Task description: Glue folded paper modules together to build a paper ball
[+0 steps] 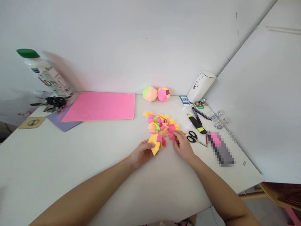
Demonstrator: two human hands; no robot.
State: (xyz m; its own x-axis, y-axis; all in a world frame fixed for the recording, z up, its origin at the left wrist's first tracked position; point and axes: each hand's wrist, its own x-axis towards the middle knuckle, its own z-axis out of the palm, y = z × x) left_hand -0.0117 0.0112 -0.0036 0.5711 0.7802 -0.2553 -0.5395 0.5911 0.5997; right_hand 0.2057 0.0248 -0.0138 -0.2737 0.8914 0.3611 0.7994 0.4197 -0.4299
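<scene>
My left hand (144,153) grips a folded-paper piece (154,145), yellow with pink parts, between thumb and fingers. Just beyond it lies a heap of small folded paper units (161,124) in pink, yellow, green and peach. My right hand (183,144) is at the heap's right edge, its fingertips bent against a pink paper unit (171,136). Whether those fingers pinch the unit or only touch it is hard to make out. Behind the heap, two finished paper balls sit against the wall: a peach and green ball (150,94) and a pink and yellow ball (163,94).
Pink paper sheets (101,106) lie at the back left, beside keys (55,103) and a green-capped bottle (49,73). At right are scissors (196,138), a utility knife (196,123), pens (201,113), small glass bottles (219,124) and a white box (201,86).
</scene>
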